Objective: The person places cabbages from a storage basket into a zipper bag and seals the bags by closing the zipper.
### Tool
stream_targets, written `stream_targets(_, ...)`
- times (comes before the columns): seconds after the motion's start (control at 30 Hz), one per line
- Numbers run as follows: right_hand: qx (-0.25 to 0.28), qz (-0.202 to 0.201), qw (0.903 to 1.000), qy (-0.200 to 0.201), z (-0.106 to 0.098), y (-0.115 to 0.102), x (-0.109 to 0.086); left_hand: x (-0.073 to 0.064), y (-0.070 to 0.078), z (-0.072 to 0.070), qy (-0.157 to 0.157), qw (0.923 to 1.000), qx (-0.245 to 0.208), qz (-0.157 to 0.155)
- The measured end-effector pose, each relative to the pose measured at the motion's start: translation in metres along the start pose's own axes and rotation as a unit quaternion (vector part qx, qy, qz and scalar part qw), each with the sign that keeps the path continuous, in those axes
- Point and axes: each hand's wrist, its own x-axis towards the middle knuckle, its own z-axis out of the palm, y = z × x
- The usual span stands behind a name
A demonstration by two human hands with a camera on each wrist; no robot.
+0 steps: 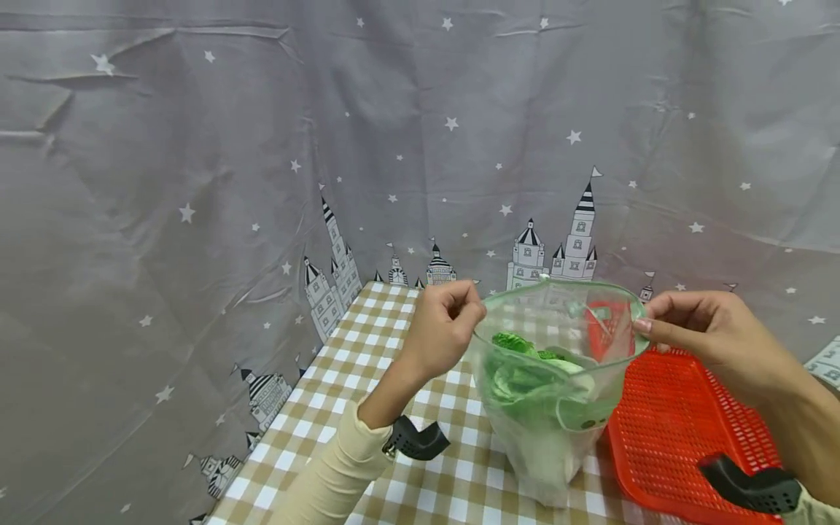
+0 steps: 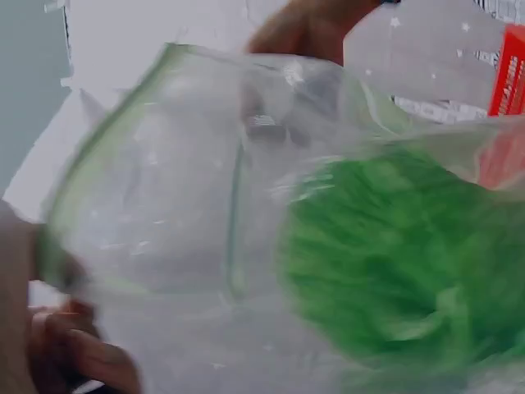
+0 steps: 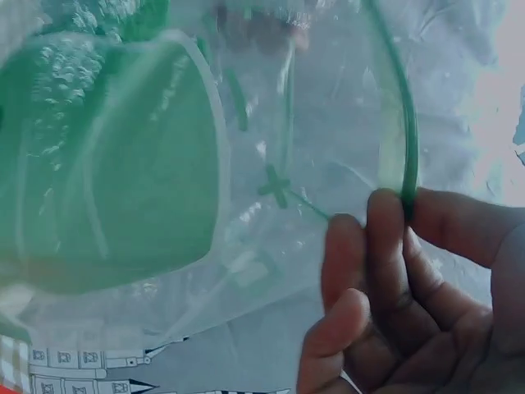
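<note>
A clear plastic bag (image 1: 545, 485) with a green rim and a thin drawstring hangs above the checked table, its mouth spread wide. Inside is a leafy green vegetable (image 1: 515, 383) with pale lower stalks, seen through the plastic; its exact kind is unclear. My left hand (image 1: 442, 335) pinches the rim at the left side of the mouth. On the opposite side, my right hand (image 1: 715, 339) pinches the rim between thumb and fingers. The right wrist view shows this pinch on the green edge (image 3: 410, 139) closely. The leaves (image 2: 385, 263) fill much of the left wrist view, slightly blurred.
A red plastic basket (image 1: 669, 426) stands on the table to the right of the bag and partly behind it. Brown and white checked cloth (image 1: 367, 350) covers the table. Behind hangs a grey curtain (image 1: 407, 146) printed with stars and castles.
</note>
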Motion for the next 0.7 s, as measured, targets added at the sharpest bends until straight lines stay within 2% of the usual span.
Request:
stream_targets(0.1,-0.029,-0.017,0.999,-0.031,0.002,-0.005,0.0,-0.009,0.002,-0.002,-0.062,0.9978,0.021,0.003)
stream_targets(0.13,-0.033,-0.026,0.998,-0.046,0.003,-0.007,0.0,-0.009,0.001,-0.002,-0.074,0.997,0.023,0.0)
stream_targets(0.2,-0.027,-0.047,0.9955,-0.078,0.005,-0.008,0.0,-0.005,-0.009,-0.002,-0.077,0.9969,0.001,-0.013)
stream_targets(0.27,-0.019,-0.06,0.9929,-0.101,0.007,-0.01,0.0,0.004,-0.022,-0.001,-0.06,0.9963,-0.035,-0.05)
stream_targets(0.33,-0.015,-0.064,0.9913,-0.114,0.008,-0.01,0.0,0.014,-0.04,0.003,-0.054,0.991,-0.073,-0.098)
stream_targets(0.4,-0.016,-0.059,0.9909,-0.12,0.011,-0.01,-0.001,0.022,-0.057,0.009,-0.09,0.9795,-0.107,-0.145)
stream_targets(0.47,-0.019,-0.05,0.9915,-0.119,0.013,-0.011,-0.001,0.029,-0.069,0.015,-0.158,0.9618,-0.139,-0.176)
stream_targets(0.53,-0.018,-0.042,0.9921,-0.117,0.014,-0.012,-0.001,0.035,-0.074,0.021,-0.227,0.9422,-0.166,-0.183)
stream_targets(0.6,-0.018,-0.037,0.9931,-0.109,0.015,-0.012,-0.001,0.039,-0.075,0.026,-0.263,0.9287,-0.193,-0.176)
stream_targets(0.67,-0.022,-0.031,0.9945,-0.097,0.016,-0.01,-0.003,0.041,-0.071,0.03,-0.267,0.9264,-0.207,-0.166)
stream_targets(0.7,-0.028,-0.03,0.9955,-0.086,0.017,-0.009,-0.004,0.041,-0.07,0.031,-0.258,0.9314,-0.201,-0.16)
